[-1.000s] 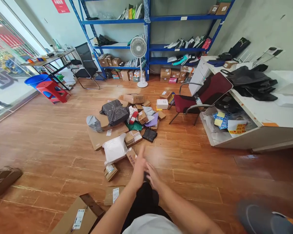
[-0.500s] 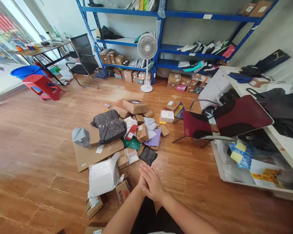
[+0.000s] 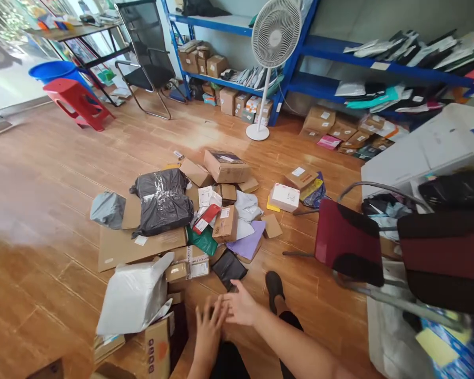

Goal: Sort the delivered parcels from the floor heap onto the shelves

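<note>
My left hand point(image 3: 210, 327) hovers low in the middle with its fingers spread, holding nothing. Beside it my right hand point(image 3: 240, 304) is open too, its fingertips close to or touching the left fingers. Just beyond the hands a black plastic mailer point(image 3: 229, 267) lies on the floor. Behind it are a purple envelope point(image 3: 248, 240), a green bag point(image 3: 204, 240) and a small brown box point(image 3: 226, 223). To the left sit a white wrapped parcel point(image 3: 131, 297), a printed brown carton point(image 3: 158, 345) and a large black-wrapped package point(image 3: 164, 200) on flat cardboard point(image 3: 114, 247).
A dark red chair point(image 3: 347, 242) stands at the right beside a white desk point(image 3: 414, 152). A standing fan point(image 3: 267, 95) is in front of blue shelves point(image 3: 339, 55) with parcels. At the far left are a red stool point(image 3: 77, 102) and a black chair point(image 3: 146, 73).
My hands have come apart from a clasp, and their fingers are now spread. The view has moved closer to the parcels and tilted down, and a shoe now shows by the black mailer.
</note>
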Tool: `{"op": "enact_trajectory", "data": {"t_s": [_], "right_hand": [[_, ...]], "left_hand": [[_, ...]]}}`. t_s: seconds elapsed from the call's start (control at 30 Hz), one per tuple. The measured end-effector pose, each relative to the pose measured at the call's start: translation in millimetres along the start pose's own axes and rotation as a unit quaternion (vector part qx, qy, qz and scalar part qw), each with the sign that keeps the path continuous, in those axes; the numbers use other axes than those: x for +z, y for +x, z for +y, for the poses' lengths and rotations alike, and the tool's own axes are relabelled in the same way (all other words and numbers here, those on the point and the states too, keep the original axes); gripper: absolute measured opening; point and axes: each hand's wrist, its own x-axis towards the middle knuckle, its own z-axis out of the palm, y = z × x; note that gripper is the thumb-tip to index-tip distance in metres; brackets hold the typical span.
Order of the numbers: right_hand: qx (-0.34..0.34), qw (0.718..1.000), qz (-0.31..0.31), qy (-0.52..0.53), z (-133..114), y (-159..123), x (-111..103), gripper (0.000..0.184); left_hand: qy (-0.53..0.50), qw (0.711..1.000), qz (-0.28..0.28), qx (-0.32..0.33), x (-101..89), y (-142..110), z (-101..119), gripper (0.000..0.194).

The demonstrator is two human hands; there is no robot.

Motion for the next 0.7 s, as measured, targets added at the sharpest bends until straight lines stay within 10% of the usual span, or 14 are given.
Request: {"op": "enact_trajectory", "data": {"t_s": [0.13,0.23,0.3,0.4,0.53,0.63,0.7], "right_hand": [[-0.047,0.946,0.115,-0.301,-25.2,76.0,-151.8,0.061],[-0.141,0.853,0.245,-0.439,-36.1,146.5,-268.1,0.046],[-0.191,0.798,0.233,-0.522,-39.0,198.7,-336.0,0.046],[-0.285,0.636,0.142,-0.703,-43.7,273.4,-414.9,0.049],[-0.416,0.479,0.102,-0.766,-44.3,333.1,-469.3,0.038],[-0.569,0.38,0.031,-0.728,-16.1,338.5,-475.6,0.032],[-0.621,0.329,-0.047,-0.71,18.1,331.8,-467.1,0.028]], "left_hand": [[0.075,0.942,-0.015,-0.326,140.1,41.3,-109.3,0.065],[0.017,0.957,0.016,-0.29,221.3,97.4,-159.8,0.071],[-0.029,0.97,0.066,-0.23,265.3,154.3,-174.4,0.073],[-0.144,0.969,0.121,-0.16,314.1,253.8,-179.8,0.075],[-0.325,0.931,0.118,-0.119,341.6,364.4,-189.3,0.082],[-0.578,0.795,-0.032,-0.182,344.2,407.6,-208.6,0.082],[-0.634,0.754,-0.047,-0.162,346.9,415.8,-223.2,0.078]]}}
